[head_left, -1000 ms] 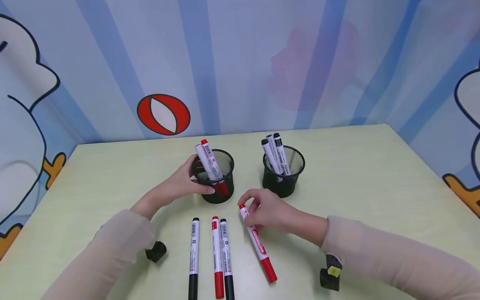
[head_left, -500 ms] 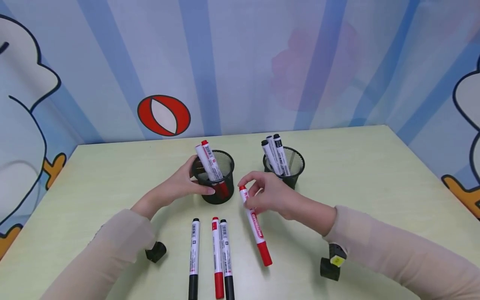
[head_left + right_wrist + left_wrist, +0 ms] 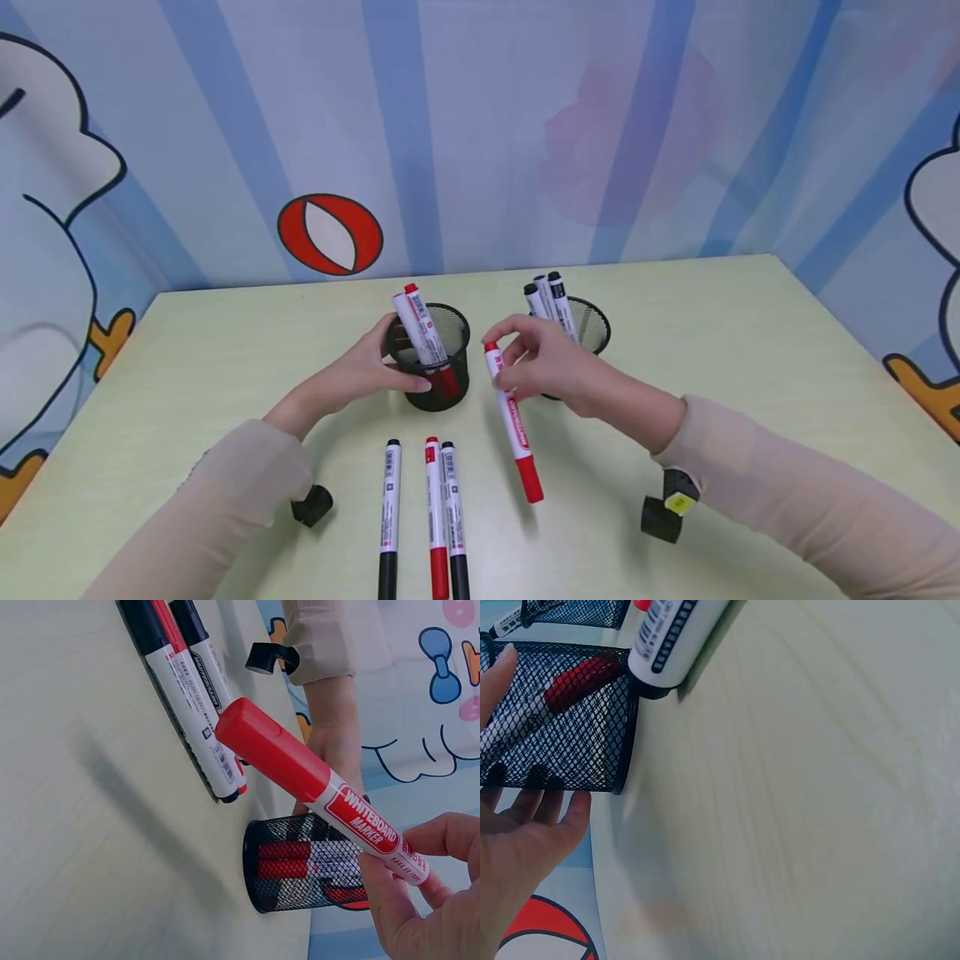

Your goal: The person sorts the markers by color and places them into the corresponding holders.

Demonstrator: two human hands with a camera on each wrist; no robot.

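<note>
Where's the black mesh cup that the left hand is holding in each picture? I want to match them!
Head: the black mesh cup is near the middle, with the left hand gripping its side.
Left wrist: upper left, appearing sideways, below the other cup.
Right wrist: lower right of centre, partly behind the held marker.
Shared landmark: a red marker end shows through its mesh.

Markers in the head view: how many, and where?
9 visible: one red marker in the right hand, three loose markers on the table, two markers in the left cup, three markers in the right cup. More may be hidden inside the cups.
</note>
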